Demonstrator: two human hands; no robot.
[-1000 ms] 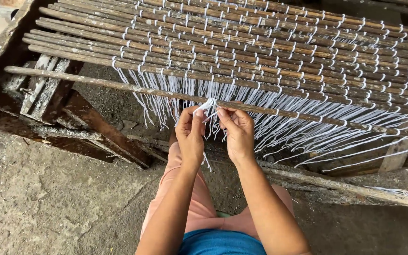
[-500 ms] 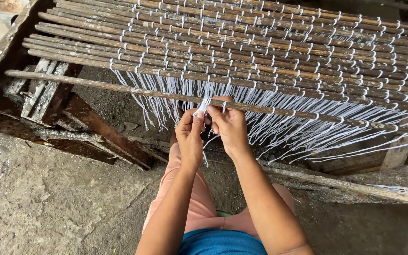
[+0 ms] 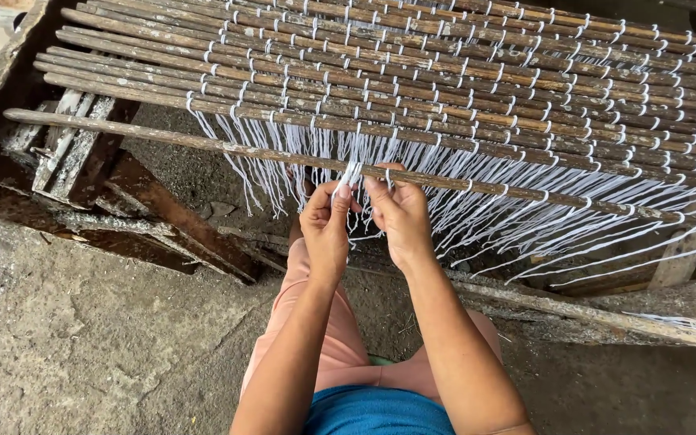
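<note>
Here, left hand and right hand pinched on white string, rough thin stick, woven mat.

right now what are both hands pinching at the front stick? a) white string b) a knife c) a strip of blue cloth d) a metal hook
a: the left hand and right hand meet at the nearest stick, their fingertips closed on white string of the same kind that hangs in loose strands from the bound mat of sticks.
</note>
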